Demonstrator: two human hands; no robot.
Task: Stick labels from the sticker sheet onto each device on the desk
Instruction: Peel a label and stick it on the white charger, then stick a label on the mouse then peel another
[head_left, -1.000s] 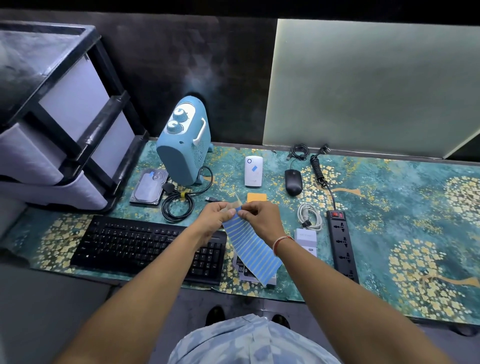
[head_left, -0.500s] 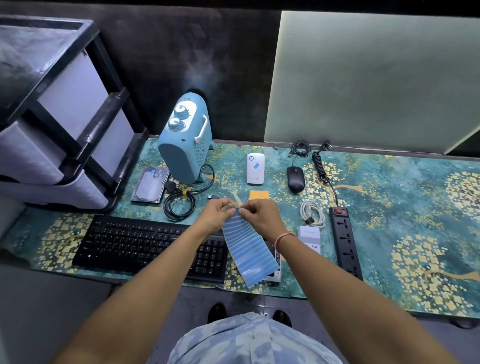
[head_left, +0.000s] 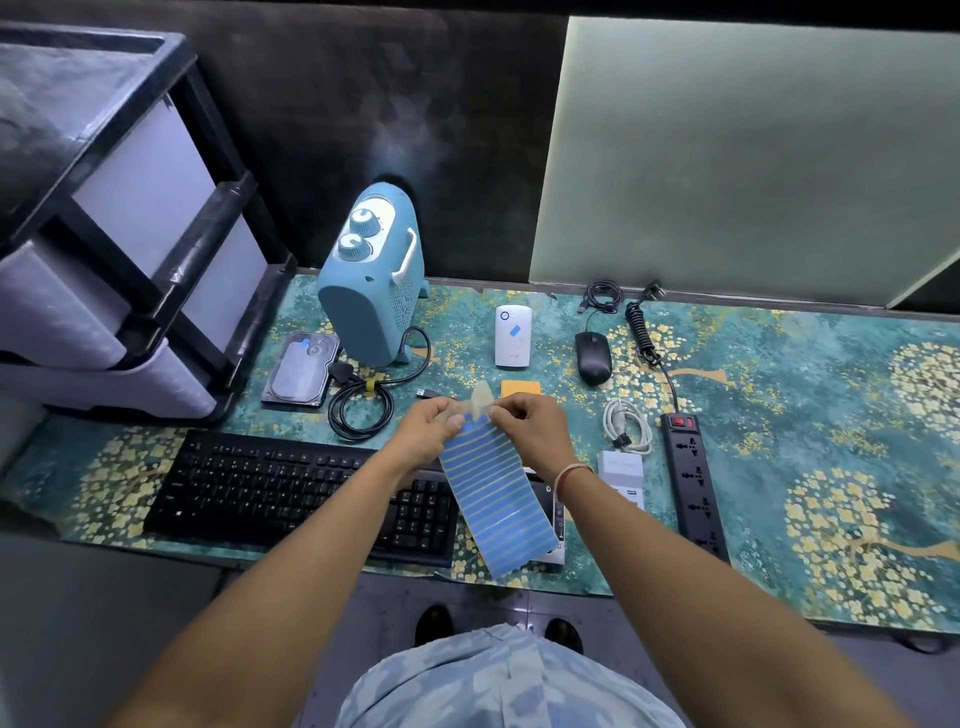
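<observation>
Both hands pinching top edge of sticker sheet (head_left: 496, 506), long axis hanging toward body, right hand (head_left: 530, 428) nearer unlabelled mouse (head_left: 592, 357), left hand (head_left: 431, 431) opposite.

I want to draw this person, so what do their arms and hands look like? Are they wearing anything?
Both arms are bare, with no sleeves showing on the forearms. The right hand has a thin red-and-white thread band around its wrist. The left hand has no glove, ring or watch that I can see. The fingers are uncovered.
</observation>
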